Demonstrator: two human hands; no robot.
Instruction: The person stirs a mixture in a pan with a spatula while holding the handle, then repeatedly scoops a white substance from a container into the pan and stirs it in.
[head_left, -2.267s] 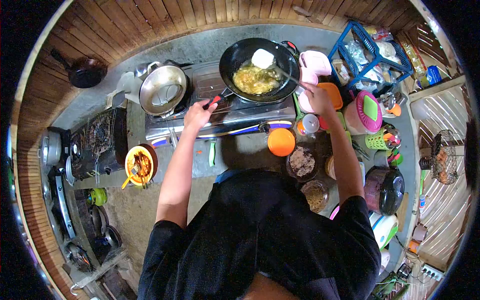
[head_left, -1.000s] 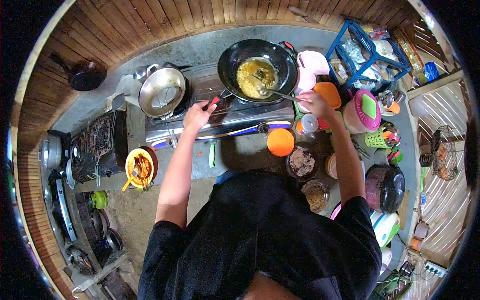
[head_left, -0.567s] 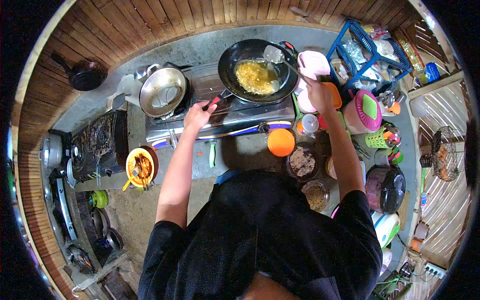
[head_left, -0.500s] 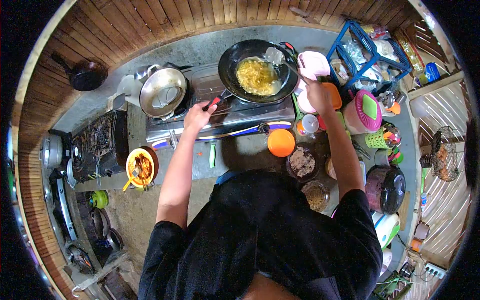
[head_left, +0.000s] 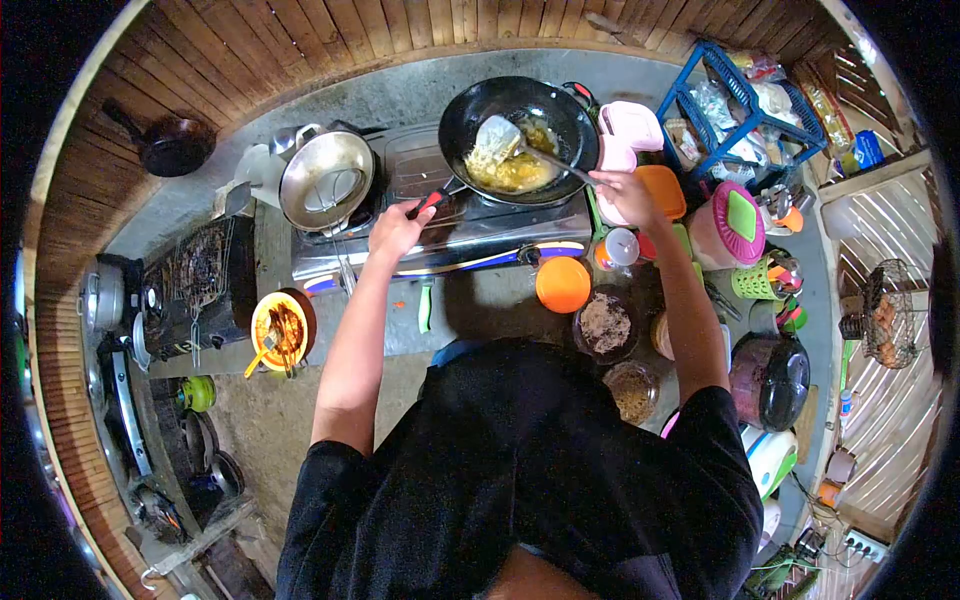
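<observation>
My left hand is closed round the red and black handle of a dark wok, which sits on the right side of a gas stove. In my right hand is the handle of a metal spatula. Its broad blade is inside the wok, over the left part of a yellow food that looks like egg in oil. Part of the food is hidden under the blade.
On the stove's left stands a steel pan. A green-handled knife and an orange lid lie in front. Plastic containers and a blue rack crowd the right. An orange bowl is left.
The spatula has swung from the wok's upper right to its left side, onto the food. My right hand has shifted slightly left and down. My left hand keeps its hold.
</observation>
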